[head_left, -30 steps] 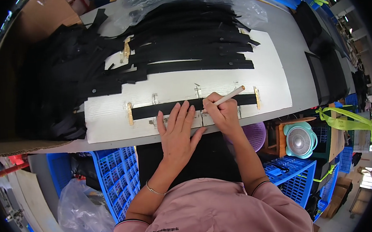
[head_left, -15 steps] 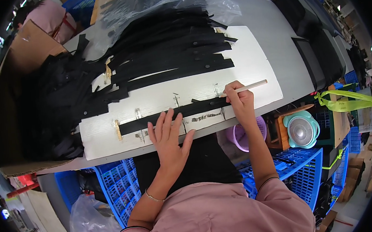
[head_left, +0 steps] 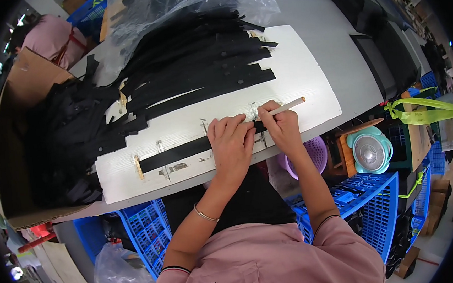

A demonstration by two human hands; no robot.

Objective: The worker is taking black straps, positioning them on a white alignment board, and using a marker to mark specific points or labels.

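A single black fabric strip [head_left: 177, 153] lies lengthwise along the near part of a white board [head_left: 309, 78] that carries tape pieces and dark marks. My left hand [head_left: 231, 147] rests flat over the strip's right part, fingers stretched out and palm down. Close beside it, my right hand [head_left: 282, 129] grips a slim white pencil [head_left: 291, 105] near its lower end, the shaft slanting up to the right. The pencil tip is hidden behind the fingers, at the strip's right end. Beyond, many more black strips [head_left: 189, 65] lie in a thick overlapping layer.
An open cardboard box [head_left: 32, 68] heaped with black strips stands at the left. Clear plastic sheeting [head_left: 150, 20] covers the far strips. Black padded items [head_left: 375, 57] lie at the right. Below the table edge are a purple basket [head_left: 316, 153], a teal fan [head_left: 370, 151] and blue crates [head_left: 381, 220].
My left hand has slid right along the strip, up close to my right hand. The right hand with the pencil has shifted slightly left. The whole view has moved a little.
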